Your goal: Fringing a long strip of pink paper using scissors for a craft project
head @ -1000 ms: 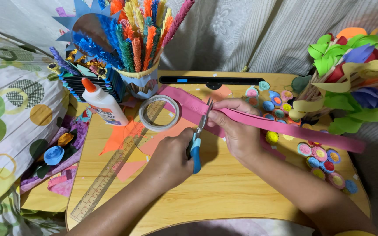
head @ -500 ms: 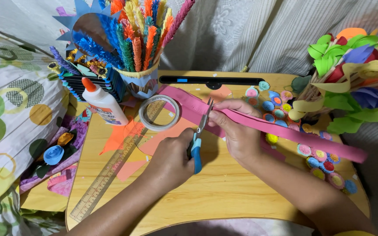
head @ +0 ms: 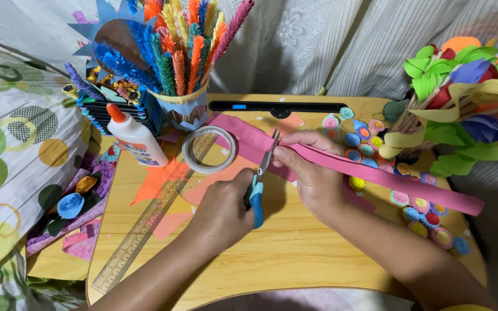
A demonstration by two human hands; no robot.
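Note:
My left hand [head: 223, 201] grips blue-handled scissors [head: 256, 200], whose blades point up and away into the edge of a long pink paper strip [head: 410, 185]. My right hand [head: 312, 173] pinches that strip just right of the blades and holds it above the wooden lap table [head: 295, 253]. The strip runs from the upper left near a decorated cup to the lower right past the table's edge. The blades look nearly closed on the paper.
A tape roll [head: 208, 150], a white glue bottle [head: 136, 138] and a clear ruler [head: 145, 230] lie left of my hands over orange paper scraps. The cup of fringed paper sticks [head: 185, 109] stands behind. Small rolled paper flowers [head: 427, 219] and a paper bouquet [head: 462, 98] are at the right.
The strip's free right end has dipped a little. Both hands and the scissors stay almost where they were.

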